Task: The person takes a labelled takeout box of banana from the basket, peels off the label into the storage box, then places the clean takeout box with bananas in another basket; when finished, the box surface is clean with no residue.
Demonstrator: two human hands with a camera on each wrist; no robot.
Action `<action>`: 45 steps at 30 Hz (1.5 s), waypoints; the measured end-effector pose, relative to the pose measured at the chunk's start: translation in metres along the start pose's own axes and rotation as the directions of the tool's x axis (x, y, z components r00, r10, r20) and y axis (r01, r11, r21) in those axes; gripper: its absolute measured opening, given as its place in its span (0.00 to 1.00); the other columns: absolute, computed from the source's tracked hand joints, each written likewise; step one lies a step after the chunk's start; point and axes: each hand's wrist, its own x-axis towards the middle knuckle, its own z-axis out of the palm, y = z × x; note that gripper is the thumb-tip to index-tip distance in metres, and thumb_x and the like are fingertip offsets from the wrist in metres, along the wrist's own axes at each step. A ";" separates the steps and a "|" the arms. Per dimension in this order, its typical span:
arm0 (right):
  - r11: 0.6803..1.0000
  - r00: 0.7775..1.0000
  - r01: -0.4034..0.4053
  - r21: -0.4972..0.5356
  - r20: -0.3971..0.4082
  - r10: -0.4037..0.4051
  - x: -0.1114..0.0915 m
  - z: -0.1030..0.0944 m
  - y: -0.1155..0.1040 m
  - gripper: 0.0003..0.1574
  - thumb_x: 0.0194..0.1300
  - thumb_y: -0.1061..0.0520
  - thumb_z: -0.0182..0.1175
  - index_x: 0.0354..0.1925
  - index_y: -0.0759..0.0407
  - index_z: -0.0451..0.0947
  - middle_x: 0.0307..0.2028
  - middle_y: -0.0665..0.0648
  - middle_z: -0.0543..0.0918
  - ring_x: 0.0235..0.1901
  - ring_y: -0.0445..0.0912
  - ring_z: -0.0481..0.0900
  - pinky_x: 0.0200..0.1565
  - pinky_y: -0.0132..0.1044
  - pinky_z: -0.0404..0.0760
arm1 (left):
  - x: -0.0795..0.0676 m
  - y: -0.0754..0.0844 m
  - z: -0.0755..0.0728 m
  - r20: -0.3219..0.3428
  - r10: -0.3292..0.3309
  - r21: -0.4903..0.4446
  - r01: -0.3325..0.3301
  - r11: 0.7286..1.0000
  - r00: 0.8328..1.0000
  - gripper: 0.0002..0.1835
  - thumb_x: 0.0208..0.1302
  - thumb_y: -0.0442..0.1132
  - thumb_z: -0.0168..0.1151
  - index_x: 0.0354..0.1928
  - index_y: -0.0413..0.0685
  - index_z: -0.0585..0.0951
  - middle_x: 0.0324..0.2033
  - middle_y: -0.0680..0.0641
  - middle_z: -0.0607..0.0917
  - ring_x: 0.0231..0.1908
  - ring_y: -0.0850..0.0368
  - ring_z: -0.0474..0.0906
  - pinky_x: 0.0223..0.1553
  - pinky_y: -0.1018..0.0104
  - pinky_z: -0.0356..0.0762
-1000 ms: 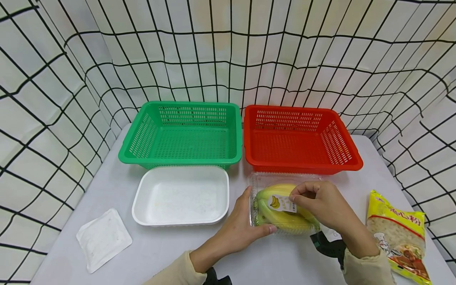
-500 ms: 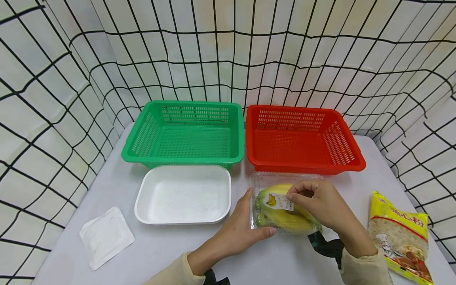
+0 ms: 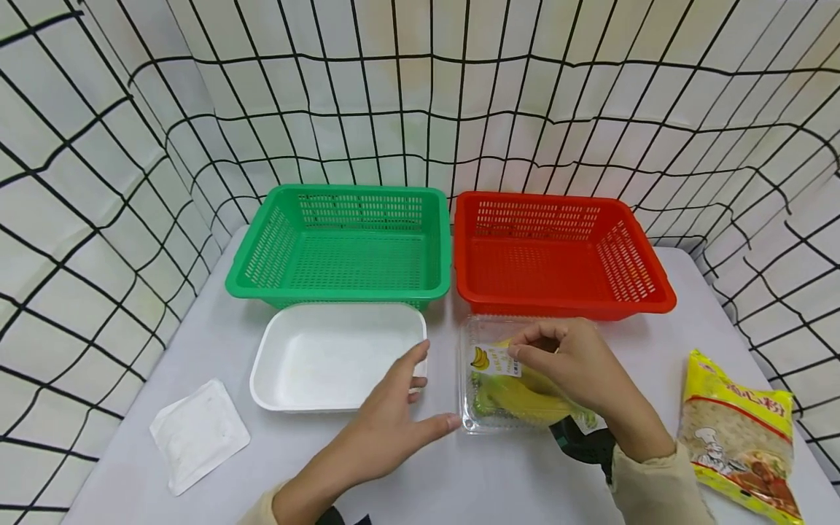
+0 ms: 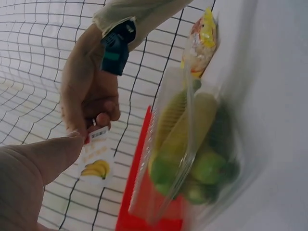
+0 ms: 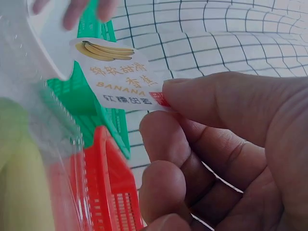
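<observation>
A printed banana label is pinched by one corner between the thumb and index finger of my right hand. The right wrist view shows the label raised off the box, with the word BANANA on it. Under that hand, a clear plastic box holds yellow bananas; green, rounded shapes lie beside them in the left wrist view. My left hand is left of the box and apart from it, thumb and fingers spread and holding nothing. Its fingertips overlap the white tray's right edge.
A white tray sits before a green basket; a red basket stands behind the box. A white flat packet lies left, a yellow food bag right. Black wire mesh surrounds the table.
My left hand has let go of the box and moved left, its fingers spreading. My right hand has shifted slightly left with the label, which has come away from over the bananas.
</observation>
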 end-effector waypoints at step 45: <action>0.994 0.982 0.102 -0.045 0.163 -0.093 0.041 0.117 -0.029 0.06 0.63 0.62 0.70 0.30 0.53 0.89 0.24 0.43 0.83 0.22 0.39 0.70 0.25 0.30 0.67 | -0.016 -0.104 -0.173 -0.348 -0.263 0.219 0.351 0.910 0.900 0.43 0.77 0.61 0.55 0.76 0.33 0.63 0.67 0.26 0.73 0.65 0.28 0.73 0.57 0.38 0.78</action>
